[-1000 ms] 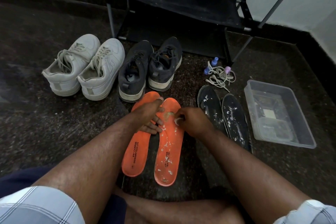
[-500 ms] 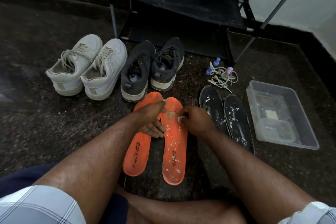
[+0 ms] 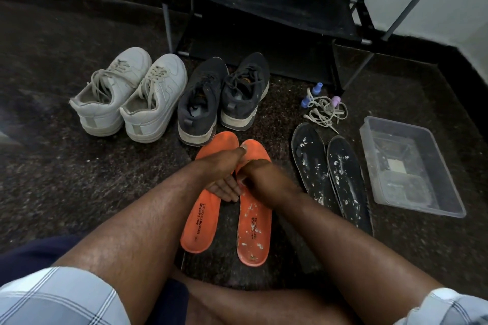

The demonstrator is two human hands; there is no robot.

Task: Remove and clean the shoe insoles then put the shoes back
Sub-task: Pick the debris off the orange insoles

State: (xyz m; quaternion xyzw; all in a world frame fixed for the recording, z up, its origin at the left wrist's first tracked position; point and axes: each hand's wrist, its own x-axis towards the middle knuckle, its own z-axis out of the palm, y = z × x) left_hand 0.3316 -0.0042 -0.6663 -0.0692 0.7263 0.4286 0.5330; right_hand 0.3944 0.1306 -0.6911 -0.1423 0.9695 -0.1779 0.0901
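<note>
Cleaning is under way at frame centre: the left hand (image 3: 224, 174) rests flat, fingers straight, across the orange insoles (image 3: 252, 229), while the right hand (image 3: 260, 175), fingers curled, seems to rub the speckled one; what it holds is hidden. Next: wiping the remaining flecks.

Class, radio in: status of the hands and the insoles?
Left hand flat on orange insoles. Right hand rubbing right one, grip unclear. Flecks remain. Nothing blocking.
</note>
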